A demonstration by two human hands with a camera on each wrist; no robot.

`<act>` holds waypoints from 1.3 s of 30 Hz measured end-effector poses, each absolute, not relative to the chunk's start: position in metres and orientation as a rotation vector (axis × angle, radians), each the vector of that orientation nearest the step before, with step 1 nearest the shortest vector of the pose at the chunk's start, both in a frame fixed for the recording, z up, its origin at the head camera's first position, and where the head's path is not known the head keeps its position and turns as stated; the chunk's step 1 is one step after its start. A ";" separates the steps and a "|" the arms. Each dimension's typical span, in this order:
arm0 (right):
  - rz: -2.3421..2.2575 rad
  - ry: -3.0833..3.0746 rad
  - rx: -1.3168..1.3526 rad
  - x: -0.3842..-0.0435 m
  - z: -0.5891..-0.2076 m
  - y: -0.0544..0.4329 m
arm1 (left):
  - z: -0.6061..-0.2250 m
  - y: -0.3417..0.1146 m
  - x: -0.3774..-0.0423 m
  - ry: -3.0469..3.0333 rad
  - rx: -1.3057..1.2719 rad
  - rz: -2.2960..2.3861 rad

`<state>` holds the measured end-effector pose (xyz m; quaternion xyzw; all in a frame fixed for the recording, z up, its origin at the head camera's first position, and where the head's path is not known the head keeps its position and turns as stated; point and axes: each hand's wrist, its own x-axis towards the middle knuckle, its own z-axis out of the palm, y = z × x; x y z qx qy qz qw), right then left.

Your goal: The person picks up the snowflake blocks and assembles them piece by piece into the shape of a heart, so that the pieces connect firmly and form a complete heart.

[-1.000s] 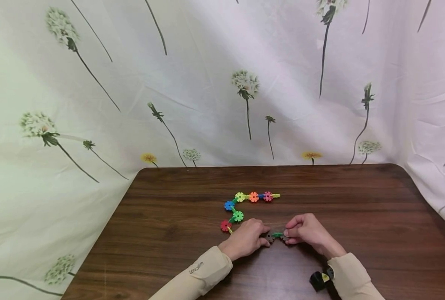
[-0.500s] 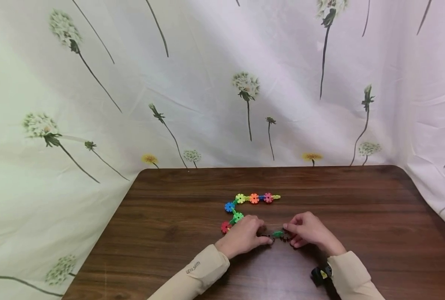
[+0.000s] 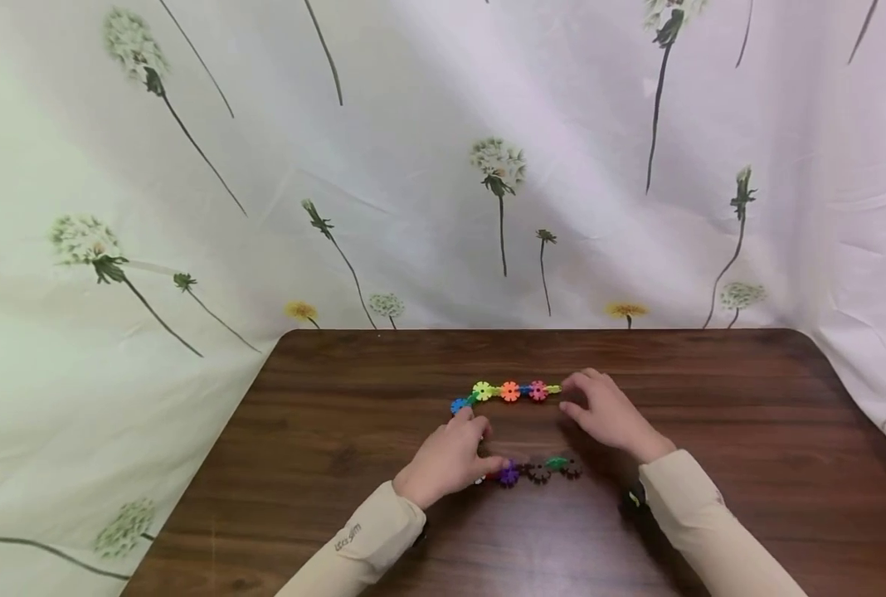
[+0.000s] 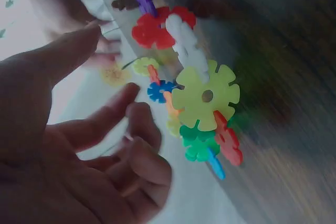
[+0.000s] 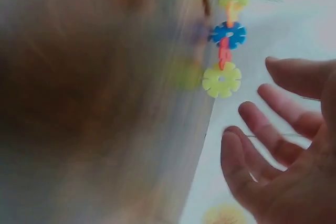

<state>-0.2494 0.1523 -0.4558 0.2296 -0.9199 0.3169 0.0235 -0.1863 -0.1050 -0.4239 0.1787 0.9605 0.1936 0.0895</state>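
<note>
A chain of notched plastic flower discs point(image 3: 510, 391) lies on the table in a C-shaped bend, opening to the right. Its upper row ends in a yellow disc point(image 5: 215, 83). Along the lower row come a purple disc point(image 3: 508, 473), dark brown discs point(image 3: 539, 474) and a green disc point(image 3: 557, 463). My left hand point(image 3: 446, 460) is over the left bend, hiding part of it; its fingers are relaxed beside a large yellow disc point(image 4: 191, 100) and a white disc point(image 4: 186, 45). My right hand point(image 3: 613, 417), fingers loosely spread and holding nothing, is beside the upper row's yellow end.
The chain lies on a dark wood-grain table point(image 3: 712, 398) with rounded far corners. Behind it hangs a white cloth point(image 3: 413, 182) printed with dandelions. A small black device point(image 3: 632, 500) shows under the right wrist.
My right hand has let go of the brown disc at the lower end and moved up to the yellow end. My left hand has slid left, uncovering the purple disc.
</note>
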 end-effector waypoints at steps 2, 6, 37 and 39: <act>0.913 -2.854 0.785 -0.257 -0.454 0.146 | -0.424 -0.106 -0.180 2.873 0.526 0.531; 0.837 -2.904 0.877 -0.268 -0.452 0.133 | -0.426 -0.109 -0.174 2.932 0.562 0.452; 1.246 -3.203 0.450 -0.246 -0.453 0.149 | -0.448 -0.107 -0.225 3.118 0.502 0.523; 1.313 -3.194 0.424 -0.241 -0.453 0.151 | -0.448 -0.103 -0.229 3.118 0.482 0.524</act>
